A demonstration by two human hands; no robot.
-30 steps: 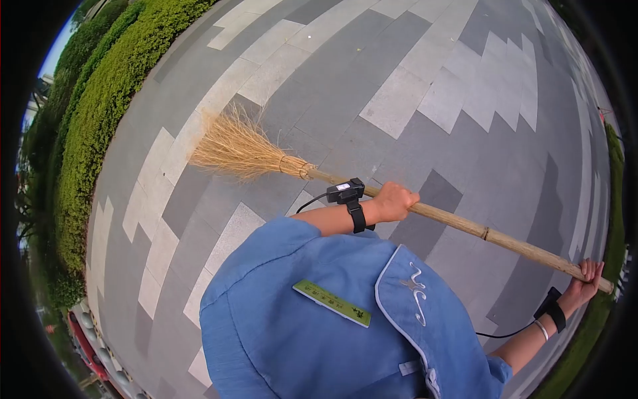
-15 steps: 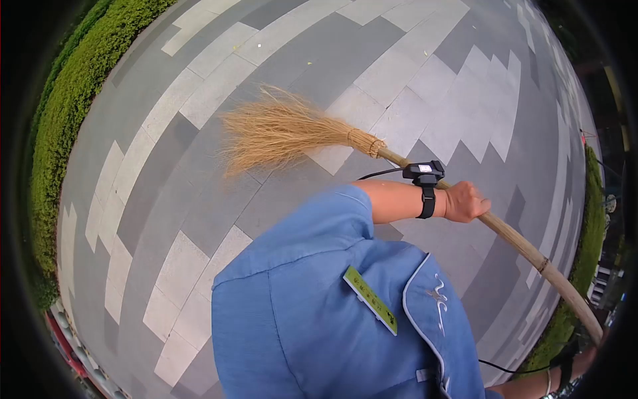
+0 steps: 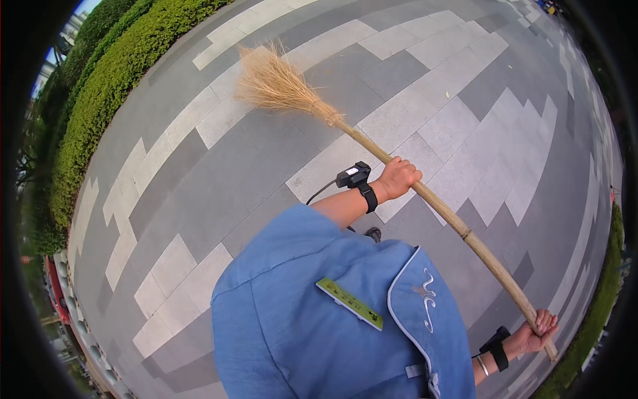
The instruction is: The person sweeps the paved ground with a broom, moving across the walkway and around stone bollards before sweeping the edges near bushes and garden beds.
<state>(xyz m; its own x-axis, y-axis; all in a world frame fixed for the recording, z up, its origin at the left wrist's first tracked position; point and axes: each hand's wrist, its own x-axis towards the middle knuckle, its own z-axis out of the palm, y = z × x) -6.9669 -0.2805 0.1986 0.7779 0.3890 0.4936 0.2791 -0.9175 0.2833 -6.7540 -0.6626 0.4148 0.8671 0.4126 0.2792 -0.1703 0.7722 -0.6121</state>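
A long straw broom [image 3: 458, 223] slants across the view, its bamboo handle running from lower right to upper left. The bristles [image 3: 269, 83] fan out over the paving at the far end. My left hand [image 3: 399, 177] is wrapped round the upper-middle of the handle, fairly near the tied neck of the bristles. Close to the handle's butt end, my right hand [image 3: 537, 331] is closed round the bamboo. Each wrist wears a black strap with a small black device; a cable shows at the left one.
Grey and pale stone paving [image 3: 266, 173] spreads all round. A trimmed green hedge [image 3: 106, 106] borders it at the left, and a strip of grass [image 3: 591, 299] edges the right. A dark shoe [image 3: 373, 234] shows beyond my blue shirt. A few small leaves lie on the paving.
The bristles have swung up and away in view, slightly blurred. My left hand has moved up and left with the handle. My right hand, mostly hidden before, now shows on the butt end.
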